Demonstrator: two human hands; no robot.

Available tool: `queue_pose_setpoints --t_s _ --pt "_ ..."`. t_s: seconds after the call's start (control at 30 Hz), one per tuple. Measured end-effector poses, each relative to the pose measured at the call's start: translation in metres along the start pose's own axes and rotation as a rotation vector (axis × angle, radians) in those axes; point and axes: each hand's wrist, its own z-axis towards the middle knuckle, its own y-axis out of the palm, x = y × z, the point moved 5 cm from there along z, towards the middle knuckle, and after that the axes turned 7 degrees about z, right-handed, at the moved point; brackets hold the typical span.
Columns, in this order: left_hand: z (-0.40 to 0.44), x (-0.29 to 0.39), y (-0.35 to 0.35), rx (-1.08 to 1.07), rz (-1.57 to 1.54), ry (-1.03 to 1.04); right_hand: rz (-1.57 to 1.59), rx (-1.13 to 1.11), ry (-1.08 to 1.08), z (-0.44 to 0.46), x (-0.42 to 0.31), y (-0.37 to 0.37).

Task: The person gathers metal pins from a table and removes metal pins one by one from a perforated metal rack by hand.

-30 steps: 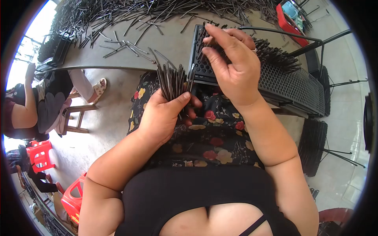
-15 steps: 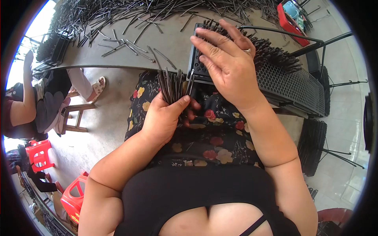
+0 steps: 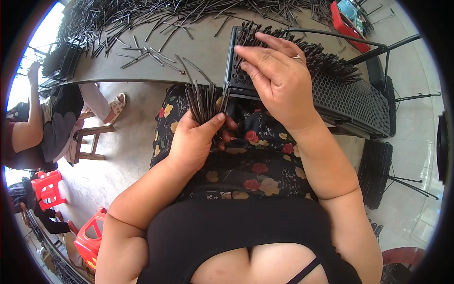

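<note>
My left hand (image 3: 201, 135) is closed around an upright bundle of thin dark rods (image 3: 201, 102) above my lap. One rod with a shiny tip stands a little apart on the bundle's right side. My right hand (image 3: 281, 78) is over the near left end of a black perforated rack (image 3: 340, 104), thumb and index finger drawn close together among the rods there. Whatever lies between those fingertips is too small to make out. Many dark rods (image 3: 331, 64) stand packed in the rack's holes, partly hidden behind my right hand.
Loose rods (image 3: 146, 54) lie scattered on the grey table (image 3: 101, 64), with a large heap along its far side. A red tray (image 3: 347, 28) is at the far right. On the left, another person's arm (image 3: 30, 104) is beside a second rack (image 3: 61, 61); red stools (image 3: 90, 236) stand below.
My right hand's fingers have come closer together over the rack's left end. The left hand with its rods has shifted only slightly.
</note>
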Motion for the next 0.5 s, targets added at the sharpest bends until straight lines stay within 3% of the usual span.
queue_pose_setpoints --t_s 0.2,0.27,0.3,0.33,0.4,0.5 --pt "-0.004 0.003 0.0 -0.027 -0.05 0.064 0.039 -0.021 -0.037 -0.008 -0.021 -0.006" --pt "-0.007 0.005 0.0 -0.044 -0.075 0.106 0.423 -0.054 0.361 -0.02 -0.025 -0.002" --pt "-0.009 0.007 0.002 -0.087 -0.072 0.13 0.794 -0.101 0.719 -0.028 -0.029 0.005" --pt "-0.01 0.009 0.005 -0.133 -0.068 0.154 0.792 -0.099 0.72 -0.029 -0.027 0.005" --pt "-0.01 0.012 0.007 -0.168 -0.058 0.164 1.079 -0.32 1.004 -0.043 -0.021 0.018" --pt "-0.009 0.017 0.007 -0.143 -0.062 0.106 1.164 -0.167 1.008 -0.036 -0.014 0.011"
